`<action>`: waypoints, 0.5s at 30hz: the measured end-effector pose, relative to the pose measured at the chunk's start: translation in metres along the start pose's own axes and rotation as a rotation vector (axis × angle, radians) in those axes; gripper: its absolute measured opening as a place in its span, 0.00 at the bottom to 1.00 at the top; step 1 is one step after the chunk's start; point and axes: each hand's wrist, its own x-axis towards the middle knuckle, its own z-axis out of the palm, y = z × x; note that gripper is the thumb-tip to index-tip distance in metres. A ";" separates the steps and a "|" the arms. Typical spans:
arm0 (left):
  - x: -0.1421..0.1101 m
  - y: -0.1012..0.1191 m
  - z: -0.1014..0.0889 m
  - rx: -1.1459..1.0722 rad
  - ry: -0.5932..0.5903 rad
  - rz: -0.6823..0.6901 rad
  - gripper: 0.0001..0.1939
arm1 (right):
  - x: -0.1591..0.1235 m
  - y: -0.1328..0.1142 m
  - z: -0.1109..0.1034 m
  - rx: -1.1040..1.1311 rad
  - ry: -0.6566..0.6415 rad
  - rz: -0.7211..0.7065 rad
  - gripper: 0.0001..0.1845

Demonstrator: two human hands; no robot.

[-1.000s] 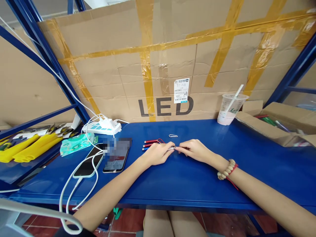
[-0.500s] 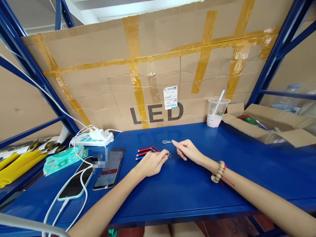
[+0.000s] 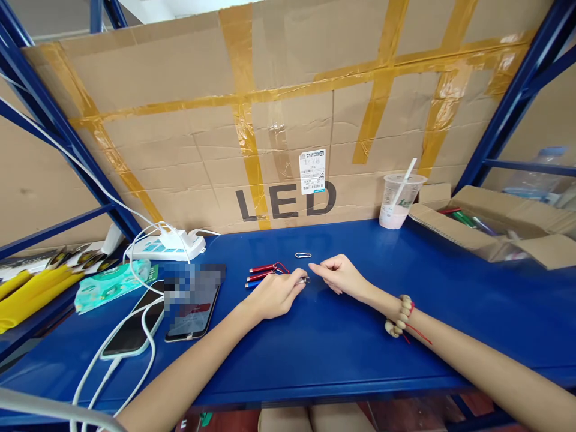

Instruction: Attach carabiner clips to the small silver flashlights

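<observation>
My left hand (image 3: 279, 294) is pinched on a small silver piece (image 3: 306, 280), most of it hidden by my fingers; the end that shows pokes out rightward, lying to the left and slightly near of my right fingertips, a narrow gap between. Beyond both hands, on the blue table (image 3: 351, 342), lies a silver clip (image 3: 303, 255), its long axis left to right, with my right fingertips the nearer to it. My right hand (image 3: 339, 275) is loosely curled, index finger leading left; I see nothing in it, but cannot tell whether thumb and finger meet. Counting from the left: one teal packet (image 3: 107, 288), a first phone (image 3: 135, 336), one white power strip (image 3: 155, 251) beyond it, a second phone (image 3: 193, 324), then three tubes just left and far of my left hand, two red tubes (image 3: 261, 269) and one blue tube (image 3: 253, 284), the blue one nearest me; one clip, one held piece; then, at the far right, one cup (image 3: 395, 207) with one straw and one open carton (image 3: 468, 231).
</observation>
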 end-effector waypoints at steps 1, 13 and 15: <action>0.000 0.000 0.000 -0.001 0.000 -0.003 0.10 | 0.000 0.000 0.000 0.045 -0.019 0.027 0.31; 0.001 0.000 0.000 -0.004 -0.014 -0.015 0.10 | 0.002 -0.007 -0.001 0.478 -0.063 0.283 0.29; 0.001 0.001 -0.001 0.001 -0.017 -0.010 0.10 | 0.002 -0.008 -0.003 0.546 -0.086 0.322 0.28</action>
